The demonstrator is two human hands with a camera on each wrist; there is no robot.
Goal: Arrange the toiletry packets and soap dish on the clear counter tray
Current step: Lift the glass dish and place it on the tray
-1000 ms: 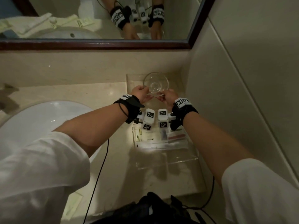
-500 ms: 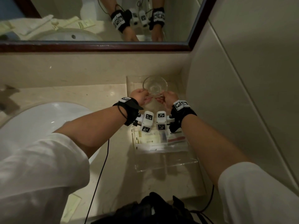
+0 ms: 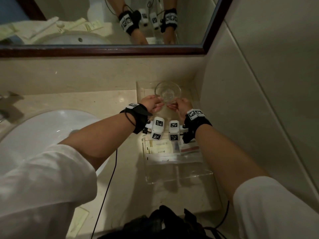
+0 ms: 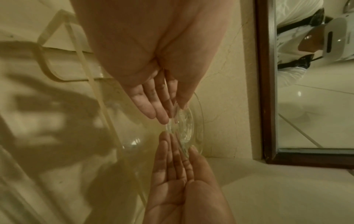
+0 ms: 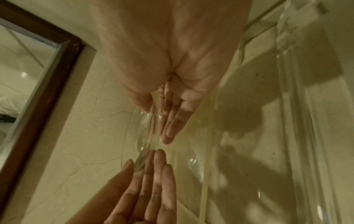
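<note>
**Q:** At the far end of the tray (image 3: 203,175), what are you holding, and how will it handle?

**A:** One dish (image 3: 168,92), clear glass, round and shallow. Your left hand (image 3: 151,104) and right hand (image 3: 183,106) each pinch its near rim, thumb on top and straight fingers (image 4: 151,104) under the base. It sits over the tray's back section, close to the wall; whether it touches the tray floor yet, I cannot tell. Judge it stiff, smooth, fairly light and breakable. It would likely chip against the marble counter (image 3: 103,102) or the tray wall, and it may slide in dry fingers.

**Q:** So where should you grip it?

**A:** Where you have it, at the rim on two sides with fingers supporting underneath. Keep it level and set it down flat, not on an edge.

**Q:** And the count?

**A:** One dish, one tray. The packets (image 3: 165,149) lie flat in the tray's middle, partly under your wrist cameras. I make out about four: a cream one at left, a clear one with a red strip at right, a long white one across the front, and one between. They overlap, so the number is uncertain. They look thin, soft and light; you would take each by an edge.
</note>
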